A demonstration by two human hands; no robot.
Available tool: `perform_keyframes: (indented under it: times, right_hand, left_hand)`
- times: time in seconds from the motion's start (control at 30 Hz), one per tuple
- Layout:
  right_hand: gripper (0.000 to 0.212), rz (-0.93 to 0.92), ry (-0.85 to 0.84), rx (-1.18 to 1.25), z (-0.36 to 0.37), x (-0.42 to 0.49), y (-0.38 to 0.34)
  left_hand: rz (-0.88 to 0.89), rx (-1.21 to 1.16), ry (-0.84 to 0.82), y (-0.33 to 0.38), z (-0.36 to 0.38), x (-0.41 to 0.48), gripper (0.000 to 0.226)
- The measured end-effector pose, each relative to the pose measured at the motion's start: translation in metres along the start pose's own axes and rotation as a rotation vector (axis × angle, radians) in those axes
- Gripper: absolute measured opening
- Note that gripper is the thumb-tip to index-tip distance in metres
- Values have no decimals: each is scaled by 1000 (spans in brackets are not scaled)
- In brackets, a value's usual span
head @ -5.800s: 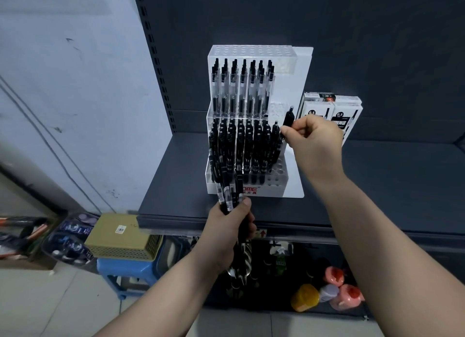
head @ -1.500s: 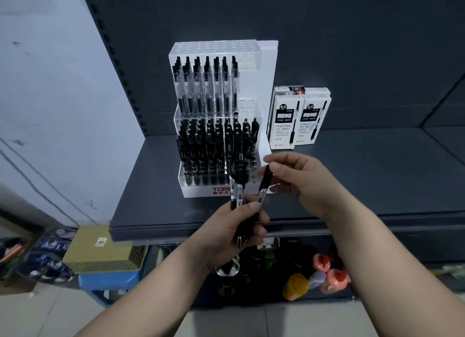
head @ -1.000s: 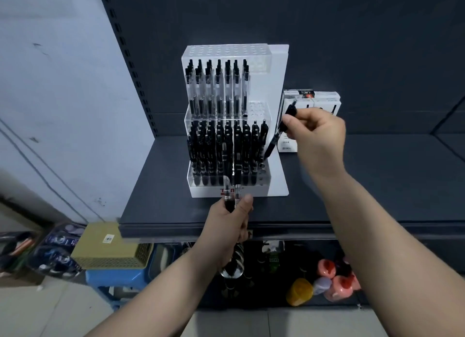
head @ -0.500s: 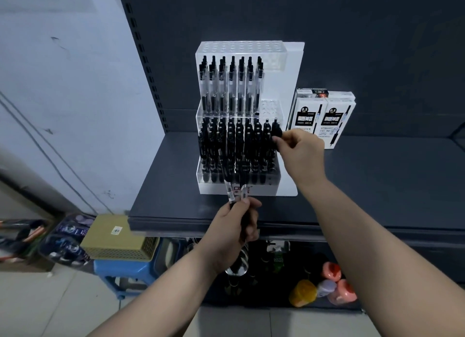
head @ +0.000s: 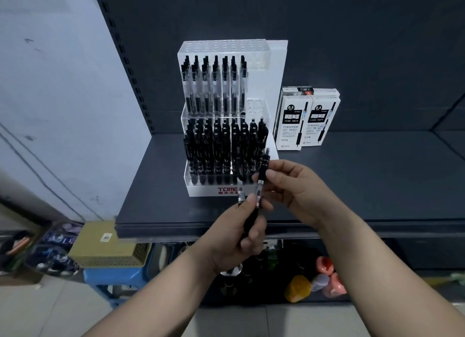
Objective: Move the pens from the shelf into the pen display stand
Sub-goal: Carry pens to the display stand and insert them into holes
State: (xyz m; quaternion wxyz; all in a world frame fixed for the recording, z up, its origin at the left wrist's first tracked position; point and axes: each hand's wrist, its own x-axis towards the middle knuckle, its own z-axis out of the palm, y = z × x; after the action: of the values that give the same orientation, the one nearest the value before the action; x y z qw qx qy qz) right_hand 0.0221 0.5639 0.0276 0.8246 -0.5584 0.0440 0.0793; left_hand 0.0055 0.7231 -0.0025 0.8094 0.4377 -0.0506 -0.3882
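Note:
A white and clear pen display stand [head: 276, 59] stands on the dark shelf [head: 377, 180], with several black pens in its upper and lower tiers. My left hand [head: 239, 233] is closed around a small bunch of black pens [head: 241, 197] just in front of the stand's base. My right hand [head: 294, 185] pinches the upper part of one black pen [head: 263, 170] that sticks up out of that bunch, still touching my left fingers. The stand's rightmost holes in the upper tier look empty.
Two white pen boxes [head: 307, 117] lean against the back panel right of the stand. Below the shelf are a yellow basket [head: 108, 248] on a blue stool [head: 113, 277] at left and coloured bottles [head: 317, 278] on the floor.
My right hand has left the stand's lower right column, where a pen now stands, and come back down to my left hand, pinching a pen from the bunch.

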Motion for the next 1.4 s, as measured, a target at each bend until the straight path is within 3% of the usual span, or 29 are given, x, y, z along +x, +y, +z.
perform_keyframes:
  times: [0.07,0.2,0.3,0.53,0.6,0.83,0.97,1.1,1.17,1.27,1.4]
  right_hand:
    - [20,-35,57,-1,-1,2,-3]
    - [17,-399,376,-258,-2,14,-25]
    - [20,-552,474,-327,-1,26,-36]
    - [6,-615,518,-740,3,51,-20]
    - [11,-595,530,-895,0,55,-4]
    - [10,-514,537,-1007,2,56,-1]
    - [19,-413,481,-876,10,23,5]
    - [16,-148,108,-548,27,-3,7]
    - [15,-99,25,-390,31,-8,3]
    - [11,-96,41,-279,34,-11,-3]
    - [17,-415,251,-367,24,-2,-18]
  left_hand:
    - [3,64,64,0,1,3,35]
    - [115,286,338,-4,-5,8,31]
    - [152,377,414,-5,-10,6,28]
    - [155,410,405,-4,-16,-2,30]
    - [153,420,395,-4,-17,-5,30]
    - [149,420,368,-4,-17,-8,29]
    - [144,438,328,-3,-13,-8,29]
    - [97,403,196,-1,-6,-8,28]
    - [32,322,111,0,-5,-7,27]
    - [-10,286,41,2,-1,-8,24]
    - [178,604,336,13,-14,-4,11]
